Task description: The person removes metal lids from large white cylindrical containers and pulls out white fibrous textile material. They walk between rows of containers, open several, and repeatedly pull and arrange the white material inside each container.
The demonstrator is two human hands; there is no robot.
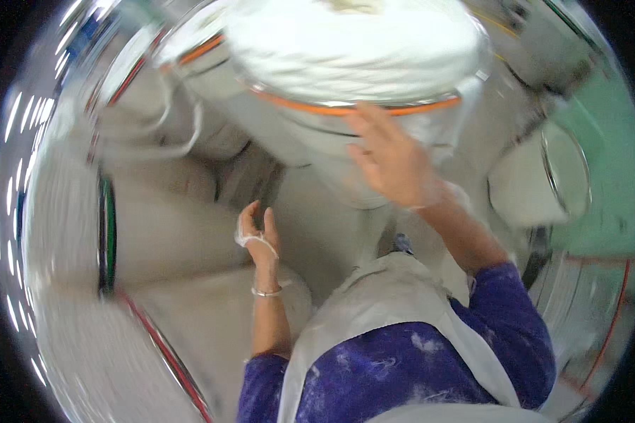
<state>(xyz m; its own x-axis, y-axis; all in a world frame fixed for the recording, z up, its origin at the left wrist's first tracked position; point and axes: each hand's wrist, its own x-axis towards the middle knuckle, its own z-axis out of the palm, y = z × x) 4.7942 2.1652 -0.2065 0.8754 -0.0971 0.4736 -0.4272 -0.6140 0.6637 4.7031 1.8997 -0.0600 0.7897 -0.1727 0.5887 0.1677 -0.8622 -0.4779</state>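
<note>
A large round sliver can (317, 130) with an orange band stands ahead of me, heaped with coiled white fibre (360, 49). My right hand (395, 158) is at its near side, fingers stretched out and their tips at the orange band; whether they press on it I cannot tell. Lower and to the left, my left hand (259, 233) hangs in the air, thumb and fingers apart, gripping nothing. A thin white strand loops round its palm, and a pale bangle (267, 291) circles the wrist. Motion blurs the picture.
More cans crowd the left side, one with a green band (107, 233) and one with a red band (166, 352). Loose white sliver (196, 127) droops over a can at upper left. A cream can (536, 176) stands at right by a green surface (614, 162).
</note>
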